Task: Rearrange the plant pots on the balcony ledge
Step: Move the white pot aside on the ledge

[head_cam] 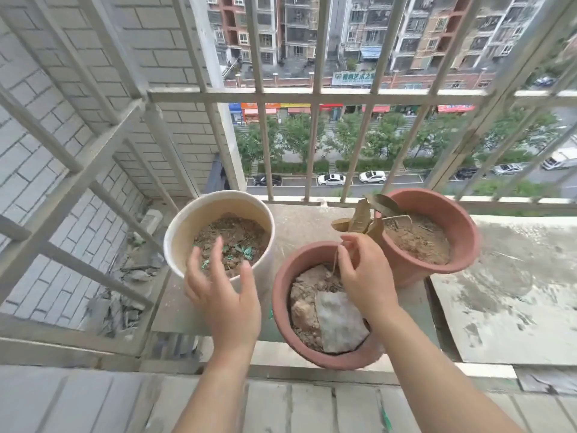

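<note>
Item: three plant pots on the ledge (515, 276).
- White pot (218, 232): left end, near the outer rail. Left hand (223, 295) hovers at its near rim, fingers spread, gripping nothing.
- Near terracotta pot (324, 310): overhanging the ledge's inner edge. Right hand (363, 276) over it, fingertips apparently pinched on a thin dry stem (335, 260).
- Far terracotta pot (437, 232): outer edge, withered leaves.

Risk: pulling the stem could snap it; nudging the overhanging pot could tip it inward.

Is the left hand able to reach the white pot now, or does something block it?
Probably yes. The left hand hovers open at the near rim of the white pot, and nothing lies between them.
</note>
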